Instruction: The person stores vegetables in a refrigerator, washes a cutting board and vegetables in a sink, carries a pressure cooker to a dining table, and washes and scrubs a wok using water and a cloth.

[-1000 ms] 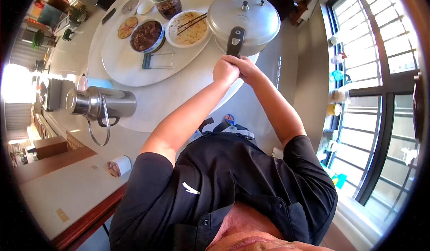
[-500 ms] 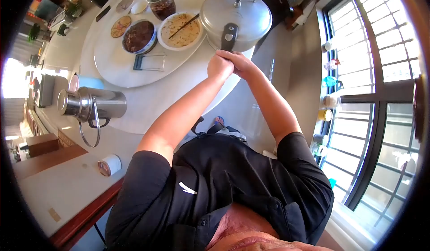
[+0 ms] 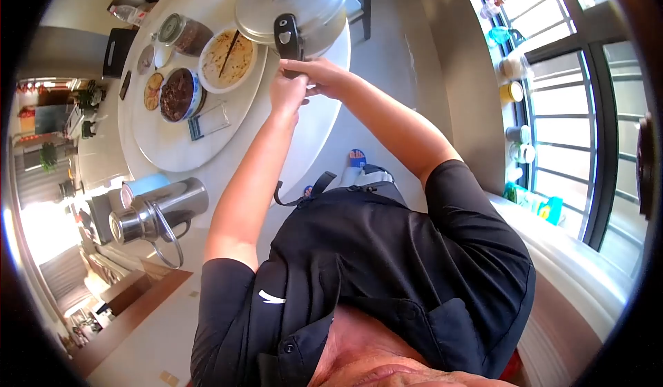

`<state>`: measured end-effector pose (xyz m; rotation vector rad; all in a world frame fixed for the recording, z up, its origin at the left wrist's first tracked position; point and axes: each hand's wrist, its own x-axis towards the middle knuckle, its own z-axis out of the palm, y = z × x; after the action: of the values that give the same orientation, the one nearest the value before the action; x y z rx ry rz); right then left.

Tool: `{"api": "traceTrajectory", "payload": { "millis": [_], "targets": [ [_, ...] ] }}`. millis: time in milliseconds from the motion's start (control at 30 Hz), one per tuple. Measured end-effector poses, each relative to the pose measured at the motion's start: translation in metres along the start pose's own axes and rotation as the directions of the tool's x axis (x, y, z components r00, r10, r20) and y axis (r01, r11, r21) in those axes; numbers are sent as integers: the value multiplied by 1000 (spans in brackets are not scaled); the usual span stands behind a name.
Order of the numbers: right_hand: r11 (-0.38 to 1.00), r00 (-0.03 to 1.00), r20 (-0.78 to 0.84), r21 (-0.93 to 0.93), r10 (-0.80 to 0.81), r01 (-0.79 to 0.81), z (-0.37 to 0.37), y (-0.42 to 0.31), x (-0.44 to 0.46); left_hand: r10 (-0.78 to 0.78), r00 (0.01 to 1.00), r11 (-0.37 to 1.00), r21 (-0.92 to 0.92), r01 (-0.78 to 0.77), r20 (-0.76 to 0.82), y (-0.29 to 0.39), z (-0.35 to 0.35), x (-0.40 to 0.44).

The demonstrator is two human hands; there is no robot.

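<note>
A large silver pressure cooker (image 3: 293, 4) stands at the table's edge, its lid on and its black handle (image 3: 285, 35) pointing toward me. My left hand (image 3: 289, 91) is closed around the near end of the handle. From the right, my right hand (image 3: 323, 76) reaches over and is closed on the same end, against the left hand. Some fingers of both hands are hidden by each other. Beside the cooker sits a white bowl (image 3: 256, 62) of pale, speckled food, with a dark stick or chopsticks lying in it.
On the round white table (image 3: 293, 142) are a bowl of dark food (image 3: 178, 95), a glass jar (image 3: 186, 35), a flat round item (image 3: 152, 91) and a clear rectangular frame (image 3: 210, 121). A steel jug (image 3: 173, 207) stands at the near left. Jars line the window ledge at right.
My view has turned, so the table, cooker and hands appear farther left. Both hands stay at the cooker's handle; the right hand's fingers now show more spread over the left hand.
</note>
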<state>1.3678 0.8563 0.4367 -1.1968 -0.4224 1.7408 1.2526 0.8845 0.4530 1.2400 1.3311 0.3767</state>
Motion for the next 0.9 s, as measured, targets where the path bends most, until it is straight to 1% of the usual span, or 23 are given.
{"api": "traceTrajectory", "payload": {
  "millis": [67,133,167,200,233,267,300,333,400,433,467,500,533,600,667,733,800,867,900],
  "targets": [
    [999,1000,6,-40,-2,2,6,2,2,-21,1000,999,-34,21,1,7,-5,-14],
    [999,1000,21,-50,-6,7,6,5,2,33,999,997,-65,-31,25,9,-11,-25],
    [999,1000,-17,-40,-25,24,3,7,3,60,998,996,-64,-59,26,2,-14,-27],
    [998,999,-40,-47,-37,35,2,10,5,54,999,996,-77,-54,-1,-5,-14,-33],
    [1000,994,-105,-22,-16,13,7,4,-7,60,997,990,-123,-65,-48,-14,-13,-42],
    [996,993,-89,47,-75,79,4,6,-10,63,993,983,-168,-79,-96,-22,-15,-48],
    [997,987,-142,30,-70,75,2,4,-13,73,995,978,-190,-84,-64,-32,-19,-56],
    [997,978,-195,11,-69,73,5,-2,-19,53,993,973,-219,-76,-106,-39,-25,-65],
    [990,973,-216,92,-82,104,-11,-1,-13,33,996,983,-178,-48,-88,-55,-34,-80],
    [983,953,-277,102,-121,154,-17,0,-14,24,995,986,-161,-39,-97,-70,-39,-84],
    [973,928,-335,108,-160,206,-23,2,-15,13,993,982,-185,-35,-122,-90,-44,-91],
    [971,921,-357,116,-155,208,-28,3,-15,-18,986,981,-194,-15,-168,-114,-49,-102],
    [974,923,-352,105,-154,203,-29,3,-16,-51,976,979,-205,6,-212,-141,-55,-113],
    [974,933,-332,129,-137,189,-36,2,-13,-59,933,976,-216,-21,-356,-215,-69,-131],
    [983,932,-348,106,-103,148,-49,-3,-16,-151,879,970,-240,43,-452,-266,-77,-165],
    [981,938,-337,139,-80,134,-70,-6,-18,-218,836,964,-244,105,-503,-330,-78,-198],
    [984,926,-372,132,-66,124,-87,-8,-28,-423,788,898,-324,298,-448,-380,-73,-237],
    [988,916,-387,63,-108,144,-94,-11,-43,-630,667,767,-452,455,-398,-429,-54,-269],
    [991,907,-406,11,-115,131,-99,-11,-47,-670,648,736,-434,519,-362,-437,-44,-288]
  ]
}}
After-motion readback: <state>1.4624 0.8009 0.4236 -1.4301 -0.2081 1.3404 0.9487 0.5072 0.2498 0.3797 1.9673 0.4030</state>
